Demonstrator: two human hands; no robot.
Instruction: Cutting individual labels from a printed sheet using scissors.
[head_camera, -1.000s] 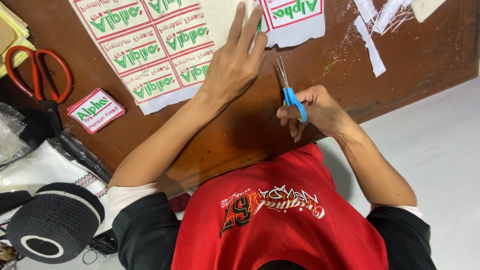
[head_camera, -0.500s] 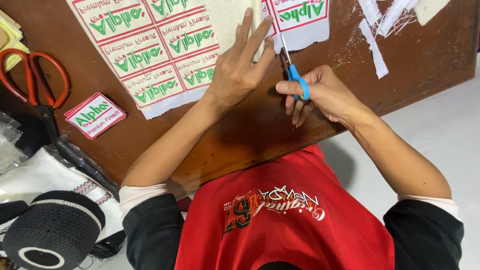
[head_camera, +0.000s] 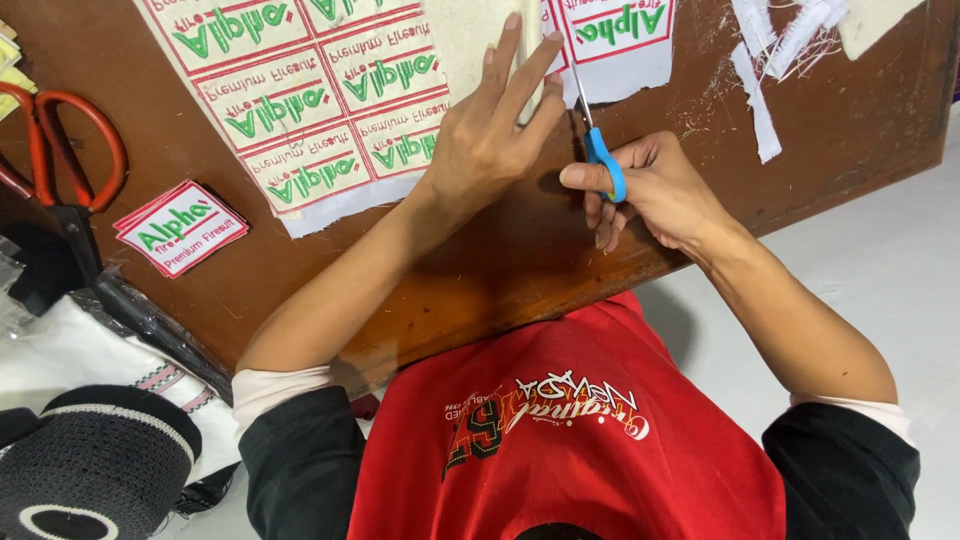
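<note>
Fingers (head_camera: 520, 70) of my left hand (head_camera: 485, 140) lie spread and flat on the sheet of printed labels (head_camera: 300, 100), pressing its cut edge down against the brown wooden surface (head_camera: 480, 260). My right hand (head_camera: 655, 190) sits just beside it, its thumb and fingers curled through the blue handles of a small pair of scissors (head_camera: 595, 135), gripping them closed around the loops; the thin blades point away from me, up along the gap between the big sheet and a separate piece of labels (head_camera: 615, 40) that lies to the right of it. I cannot tell whether the blades are parted or shut, since they show only as one narrow line. The sheet carries rows of red-bordered rectangles with green lettering and reaches from the middle of the surface to its far edge. Further right, narrow white paper strips (head_camera: 765, 90) lie scattered near the far corner. Out to the left, a single cut label (head_camera: 180, 228) rests alone on the wood, and beyond it a larger pair of orange-handled scissors (head_camera: 60, 140) lies at the edge. Nearer me, a red shirt (head_camera: 560, 440) fills the lower part of the view, and a dark knitted cap (head_camera: 95, 460) sits at lower left.
</note>
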